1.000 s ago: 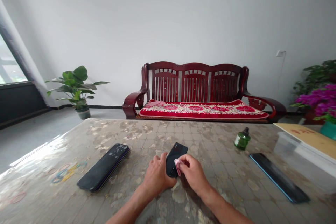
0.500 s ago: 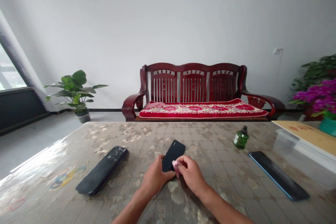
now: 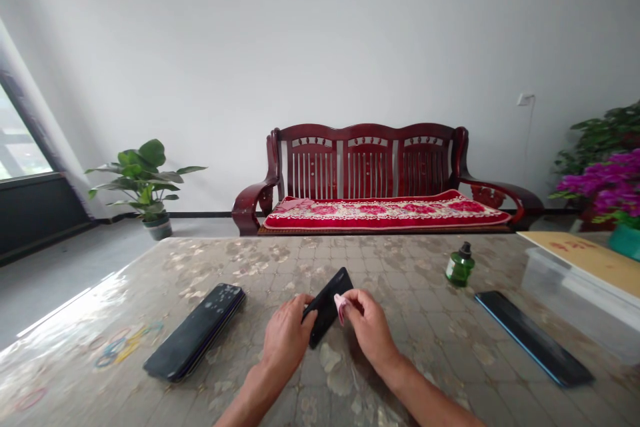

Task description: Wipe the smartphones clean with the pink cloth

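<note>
A black phone point(image 3: 329, 307) is tilted on its edge above the middle of the table, its upper end pointing away to the right. My left hand point(image 3: 290, 330) grips its left side, thumb on the near face. Pinched between the fingertips of my right hand point(image 3: 369, 323) is a small pink cloth point(image 3: 341, 307), close to the phone's right edge; whether it touches the phone I cannot tell. A stack of dark phones point(image 3: 197, 332) lies left of my hands. To the right, another phone with a blue edge point(image 3: 534, 338) lies flat.
A green bottle with a black cap point(image 3: 460, 265) stands at the back right of the patterned table point(image 3: 400, 387). Coloured rubber bands point(image 3: 120, 347) lie at the left. A clear plastic box point(image 3: 575, 300) with a tan sheet point(image 3: 575, 250) over it is at the right edge.
The phone has been tipped from fairly flat to a steep tilt, and my left hand has turned with it. My right hand with the pink cloth has moved slightly up and right.
</note>
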`<control>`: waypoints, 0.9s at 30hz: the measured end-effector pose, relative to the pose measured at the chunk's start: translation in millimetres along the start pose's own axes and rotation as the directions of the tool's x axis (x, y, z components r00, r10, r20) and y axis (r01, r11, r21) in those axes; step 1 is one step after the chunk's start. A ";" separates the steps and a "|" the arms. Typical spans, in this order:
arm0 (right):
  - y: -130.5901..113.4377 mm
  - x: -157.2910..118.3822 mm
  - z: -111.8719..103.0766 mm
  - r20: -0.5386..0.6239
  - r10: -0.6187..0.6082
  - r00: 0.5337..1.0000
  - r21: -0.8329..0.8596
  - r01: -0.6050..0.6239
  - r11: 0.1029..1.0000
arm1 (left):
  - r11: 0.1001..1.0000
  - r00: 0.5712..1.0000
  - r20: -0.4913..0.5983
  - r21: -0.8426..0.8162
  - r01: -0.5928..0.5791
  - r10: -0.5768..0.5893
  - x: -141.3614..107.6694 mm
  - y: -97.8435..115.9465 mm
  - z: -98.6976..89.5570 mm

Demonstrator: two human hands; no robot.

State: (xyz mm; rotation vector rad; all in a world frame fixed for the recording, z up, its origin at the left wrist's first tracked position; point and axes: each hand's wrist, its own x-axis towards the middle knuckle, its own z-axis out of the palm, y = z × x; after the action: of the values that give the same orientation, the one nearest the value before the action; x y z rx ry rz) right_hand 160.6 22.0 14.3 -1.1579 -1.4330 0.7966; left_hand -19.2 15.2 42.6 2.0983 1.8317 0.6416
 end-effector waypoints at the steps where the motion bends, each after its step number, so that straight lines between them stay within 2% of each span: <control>1: -5.0 4.1 -3.8 -0.032 -0.067 0.997 -0.051 0.065 0.997 | 0.999 0.999 -0.006 0.033 -0.042 0.042 -3.0 2.3 -4.1; 5: -18.0 21.1 -20.3 -0.105 -0.312 0.944 -0.285 0.272 0.919 | 0.982 0.989 -0.022 0.118 -0.145 0.149 -13.8 8.6 -10.5; 8: -17.0 27.2 -28.1 -0.076 -0.391 0.917 -0.417 0.327 0.848 | 0.973 0.981 -0.037 0.137 -0.185 0.191 -19.4 9.7 -7.4; 11: -15.2 25.2 -28.7 0.001 -0.422 0.907 -0.512 0.363 0.779 | 0.965 0.973 -0.055 0.152 -0.215 0.226 -22.5 9.0 -3.0; 15: -23.6 14.5 -19.1 0.128 -0.451 0.883 -0.586 0.434 0.684 | 0.956 0.964 -0.077 0.172 -0.237 0.253 -23.8 7.8 0.6; 21: -41.9 -3.1 -0.2 0.301 -0.496 0.814 -0.598 0.567 0.567 | 0.951 0.957 -0.101 0.179 -0.252 0.272 -24.0 6.4 2.1; 27: -35.4 1.1 -5.8 0.344 -0.495 0.798 -0.609 0.591 0.530 | 0.956 0.955 -0.112 0.140 -0.257 0.273 -23.7 4.7 0.1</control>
State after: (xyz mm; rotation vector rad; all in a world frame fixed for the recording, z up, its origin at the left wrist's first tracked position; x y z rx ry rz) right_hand 158.3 11.6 48.6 -1.0738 -2.1611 -0.1757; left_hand -17.4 -9.0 41.4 2.4667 1.7071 0.7623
